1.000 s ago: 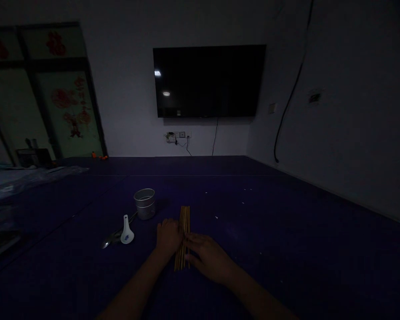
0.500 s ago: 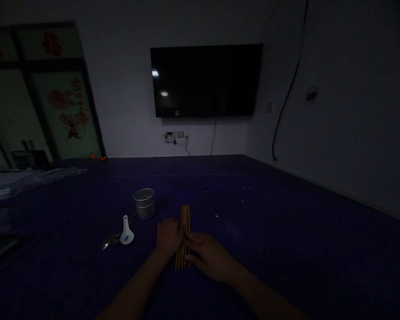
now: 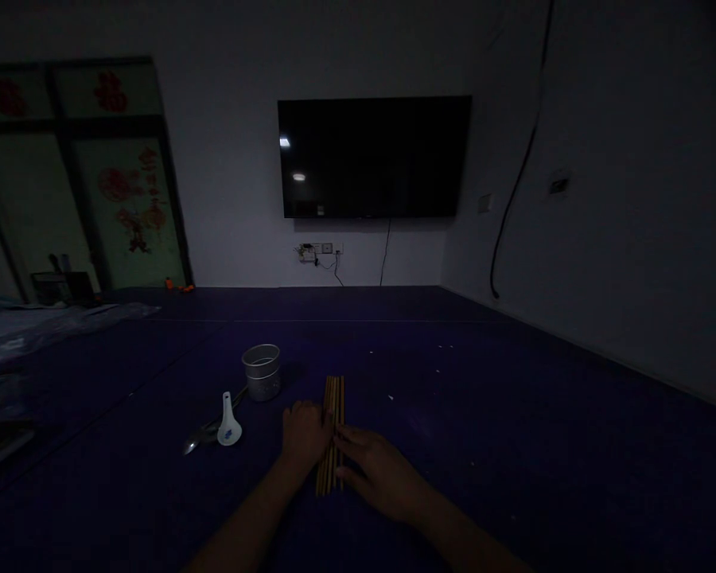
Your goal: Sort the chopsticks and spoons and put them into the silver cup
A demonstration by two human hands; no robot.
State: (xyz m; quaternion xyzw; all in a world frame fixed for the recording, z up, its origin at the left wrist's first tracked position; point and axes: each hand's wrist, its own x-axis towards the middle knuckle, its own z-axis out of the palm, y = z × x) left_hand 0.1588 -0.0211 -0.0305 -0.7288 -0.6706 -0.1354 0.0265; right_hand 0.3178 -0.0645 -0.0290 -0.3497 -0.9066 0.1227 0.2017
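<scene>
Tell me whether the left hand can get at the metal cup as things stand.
Probably yes: the metal cup stands beyond the left hand, to its left, with nothing visible between them. The hand would need to leave the thin sticks first; the white spoon lies off that path.

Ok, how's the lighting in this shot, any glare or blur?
Head view: very dim overall; bright reflections on the television; a small glint on the metal spoon; left hand and right hand underlit, fine finger detail lost; sticks dim but distinguishable.
</scene>
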